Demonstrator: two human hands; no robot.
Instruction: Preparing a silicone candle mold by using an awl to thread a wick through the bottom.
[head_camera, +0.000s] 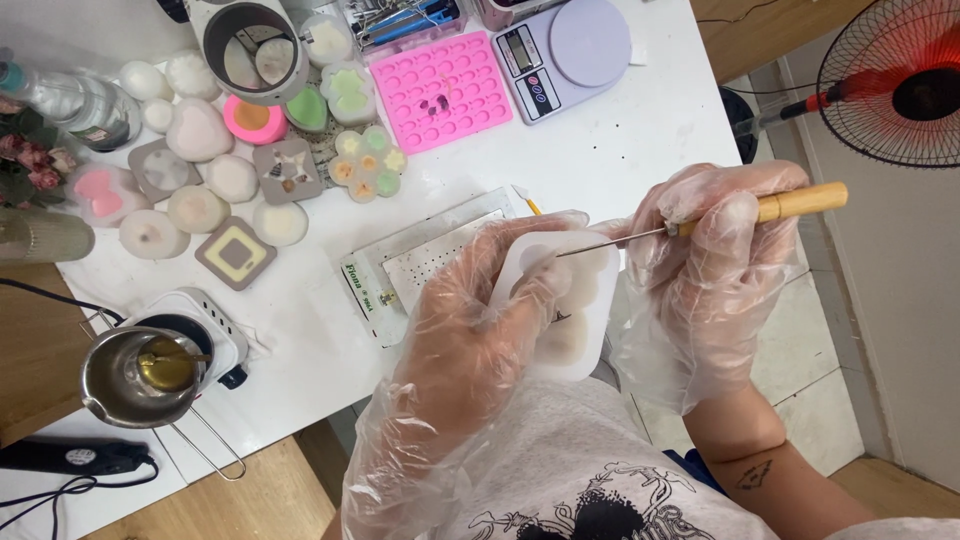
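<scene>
gloved hands work a needle tool into a white mould

the left hand, in a loose clear plastic glove, is wrapped around a white translucent silicone mould, fingers curled over its near edge and thumb pressed on its face; the mould is held above the person's lap, just off the edge of the white table, tilted toward the camera; the right hand, also gloved, is closed tight around the wooden handle of a needle tool, and the thin metal shaft runs left until its tip meets the mould's upper cavity near the left thumb; whether the tip is inside the wax or only touching the surface is hard to tell through the glove's glare.

on the table sit a pink multi-cavity mould, a digital scale, a cluster of filled moulds and pale wax shapes, a metal perforated tray, and a steel pouring pot resting on a small hot plate.

risks, as i judge them: the point sits close to the left thumb, so a slip on slick plastic could prick it or tear the glove; too much push could pierce the soft silicone; the mould is unsupported, so a loosened hold would drop it; the pot's handle overhangs the table edge and a knock could spill it.
</scene>
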